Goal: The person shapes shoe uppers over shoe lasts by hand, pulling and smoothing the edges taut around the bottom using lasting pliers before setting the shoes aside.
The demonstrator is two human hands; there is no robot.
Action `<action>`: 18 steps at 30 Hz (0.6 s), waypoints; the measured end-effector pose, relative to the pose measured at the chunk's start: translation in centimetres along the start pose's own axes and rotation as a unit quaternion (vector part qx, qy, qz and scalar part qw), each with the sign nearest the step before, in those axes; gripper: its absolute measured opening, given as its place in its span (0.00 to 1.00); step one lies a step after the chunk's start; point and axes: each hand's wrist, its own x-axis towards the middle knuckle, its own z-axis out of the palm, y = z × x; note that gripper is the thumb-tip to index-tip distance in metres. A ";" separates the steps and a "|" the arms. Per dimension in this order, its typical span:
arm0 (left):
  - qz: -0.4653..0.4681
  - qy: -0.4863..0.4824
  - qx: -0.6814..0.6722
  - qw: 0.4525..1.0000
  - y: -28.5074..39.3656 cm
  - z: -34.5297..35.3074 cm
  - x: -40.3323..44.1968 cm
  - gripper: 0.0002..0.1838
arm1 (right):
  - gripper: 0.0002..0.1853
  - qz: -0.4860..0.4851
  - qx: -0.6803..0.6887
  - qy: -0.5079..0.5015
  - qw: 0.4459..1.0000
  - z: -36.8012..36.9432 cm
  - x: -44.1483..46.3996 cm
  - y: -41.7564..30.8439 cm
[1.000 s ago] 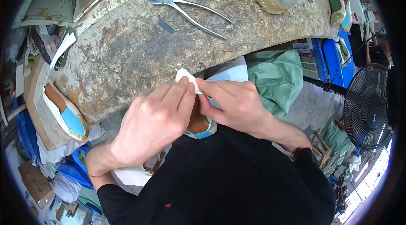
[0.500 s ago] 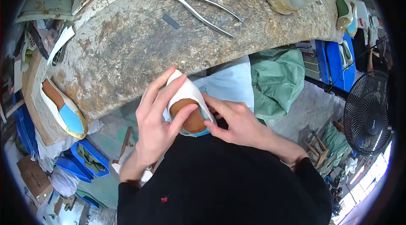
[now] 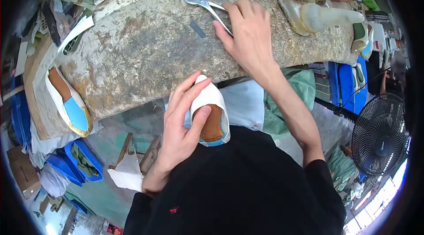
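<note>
My left hand (image 3: 183, 118) is closed around a white shoe (image 3: 211, 95), its thumb pressed on the brown opening and its fingers along the left side. The shoe's toe points toward the workbench, and light blue shows at the heel end near my black shirt. On the bench, my right hand (image 3: 249, 31) is closed over the handles of metal lasting pliers (image 3: 204, 4), thumb and index finger on either side of them. The pliers' jaws point left, and the palm hides the handle ends. A small dark grey strip (image 3: 198, 29) lies just left of the handles.
The worn workbench (image 3: 145, 53) curves in front of me. Another white shoe (image 3: 66, 98) with a blue patch rests at its left end. A pale horn-shaped fixture (image 3: 327, 17) stands at the right. Blue bins (image 3: 84, 164), green sacking (image 3: 287, 106) and a black fan (image 3: 380, 135) surround the bench.
My right hand has left the shoe and reached forward onto the pliers. My left hand still holds the shoe. The whole view has shifted slightly.
</note>
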 end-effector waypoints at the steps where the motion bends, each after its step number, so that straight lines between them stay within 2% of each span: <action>1: -0.002 0.017 -0.021 1.000 -0.1 0.2 -0.1 0.25 | 0.27 0.002 0.032 -0.025 0.999 -0.1 0.4 0.2; 2: -0.006 0.018 -0.024 1.000 -0.2 0.5 -0.3 0.25 | 0.25 0.004 0.064 -0.053 0.997 -0.3 0.6 0.1; 3: -0.011 0.029 -0.043 0.999 -0.3 0.6 -0.4 0.24 | 0.20 0.046 0.166 -0.040 0.984 -1.1 0.2 0.3; 4: -0.012 0.040 -0.064 0.997 -0.5 0.8 -0.3 0.22 | 0.18 0.152 0.326 -0.124 0.925 -2.9 -0.2 0.6; 5: -0.004 0.050 -0.065 0.997 -0.6 0.9 -0.2 0.22 | 0.16 0.251 0.470 -0.200 0.822 -4.7 -1.1 0.8; 6: -0.007 0.049 -0.069 0.996 -0.7 1.1 -0.2 0.22 | 0.22 0.238 0.564 -0.190 0.768 -6.0 -2.4 0.8; 8: 0.012 0.069 -0.056 0.996 -1.0 1.5 -0.1 0.22 | 0.31 0.350 0.622 -0.297 0.634 -10.6 -4.8 -0.3; 9: 0.014 0.073 -0.049 0.996 -1.1 1.6 0.0 0.22 | 0.36 0.339 0.602 -0.344 0.636 -12.3 -6.0 -0.9; 10: 0.013 0.069 -0.052 0.996 -1.1 1.7 0.1 0.22 | 0.33 0.386 0.652 -0.323 0.567 -13.6 -7.6 -2.0; 11: 0.010 0.073 -0.048 0.996 -1.0 1.8 0.1 0.22 | 0.29 0.432 0.623 -0.317 0.570 -15.0 -8.6 -3.2; 12: 0.006 0.076 -0.044 0.996 -0.8 1.8 0.1 0.22 | 0.29 0.429 0.605 -0.325 0.586 -16.0 -9.7 -4.0; 13: 0.009 0.080 -0.041 0.996 -0.8 1.9 0.3 0.22 | 0.31 0.398 0.562 -0.372 0.623 -16.5 -10.9 -4.3; 14: 0.010 0.077 -0.043 0.996 -0.7 2.0 0.4 0.22 | 0.31 0.377 0.565 -0.383 0.626 -16.8 -11.8 -5.0; 15: 0.006 0.083 -0.038 0.996 -0.6 2.2 0.4 0.22 | 0.30 0.314 0.549 -0.407 0.659 -16.8 -12.5 -5.1; 17: 0.003 0.083 -0.036 0.996 -0.6 2.4 0.4 0.22 | 0.31 0.411 0.549 -0.455 0.567 -17.2 -11.3 -6.3; 18: -0.005 0.087 -0.054 0.995 -0.6 2.5 0.3 0.22 | 0.31 0.405 0.562 -0.456 0.559 -16.8 -11.9 -6.4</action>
